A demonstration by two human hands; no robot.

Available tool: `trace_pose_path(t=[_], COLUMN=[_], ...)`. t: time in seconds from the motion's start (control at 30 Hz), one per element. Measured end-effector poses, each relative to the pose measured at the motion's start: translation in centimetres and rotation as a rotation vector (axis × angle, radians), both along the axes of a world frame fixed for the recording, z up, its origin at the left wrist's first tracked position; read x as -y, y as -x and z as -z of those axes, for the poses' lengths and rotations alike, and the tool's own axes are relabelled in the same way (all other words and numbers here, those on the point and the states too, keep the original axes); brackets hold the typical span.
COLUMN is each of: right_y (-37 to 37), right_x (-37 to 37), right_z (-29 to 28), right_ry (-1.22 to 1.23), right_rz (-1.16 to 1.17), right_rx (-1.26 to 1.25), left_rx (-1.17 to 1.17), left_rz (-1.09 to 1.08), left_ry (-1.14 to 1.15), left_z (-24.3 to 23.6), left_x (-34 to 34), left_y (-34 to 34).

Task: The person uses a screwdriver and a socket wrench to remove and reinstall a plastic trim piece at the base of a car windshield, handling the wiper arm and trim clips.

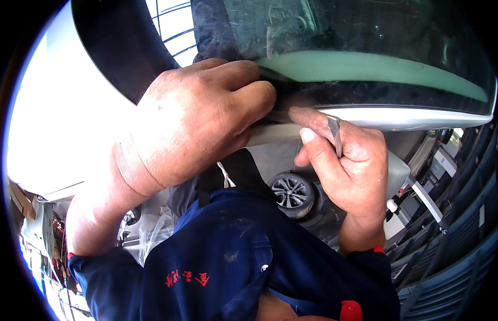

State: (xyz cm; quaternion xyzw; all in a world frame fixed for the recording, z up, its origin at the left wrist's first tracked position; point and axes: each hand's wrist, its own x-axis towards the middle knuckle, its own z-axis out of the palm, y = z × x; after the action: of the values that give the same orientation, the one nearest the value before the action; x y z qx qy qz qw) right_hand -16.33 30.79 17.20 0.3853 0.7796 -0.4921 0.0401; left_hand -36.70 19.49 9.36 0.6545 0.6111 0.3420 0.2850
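My left hand is curled at the dark lower edge of a tinted car window, its fingertips tucked out of sight. Beside it, my right hand holds a small flat metal blade against its index finger, with that finger reaching to the white painted trim under the glass. The thumb is bent near the blade. A wide white body panel curves away to the left.
A wheel with a spoked rim lies below on the floor. Metal racks and dark slatted shapes fill the lower right, and assorted clutter sits at lower left. My navy work shirt fills the bottom middle.
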Motion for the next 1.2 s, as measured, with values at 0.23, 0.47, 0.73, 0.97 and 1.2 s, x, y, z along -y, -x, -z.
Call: trace_pose_path(t=[0.23, 0.47, 0.73, 0.97, 1.2], right_y=[0.6, 0.3, 1.2, 2.1, 1.9], right_x=[-0.6, -0.8, -0.9, -0.5, -0.2], right_z=[-0.5, -0.3, -0.9, -0.2, -1.6], right_ry=[0.08, 0.031, 0.026, 0.039, 0.102], right_rz=[-0.067, -0.137, -0.242, -0.23, -0.156], right_rx=[0.021, -0.023, 0.052, 0.057, 0.173], left_rx=[-0.081, -0.156, -0.11, -0.036, -0.049], left_rz=[-0.021, -0.035, -0.156, -0.146, 0.025], left_ry=[-0.028, -0.009, -0.014, -0.027, -0.096], left_z=[-0.3, -1.3, -1.2, 0.0, -0.5], left_x=[0.5, 0.9, 1.7, 1.5, -1.1], left_y=[-0.2, -0.5, -1.0, -0.3, 0.8])
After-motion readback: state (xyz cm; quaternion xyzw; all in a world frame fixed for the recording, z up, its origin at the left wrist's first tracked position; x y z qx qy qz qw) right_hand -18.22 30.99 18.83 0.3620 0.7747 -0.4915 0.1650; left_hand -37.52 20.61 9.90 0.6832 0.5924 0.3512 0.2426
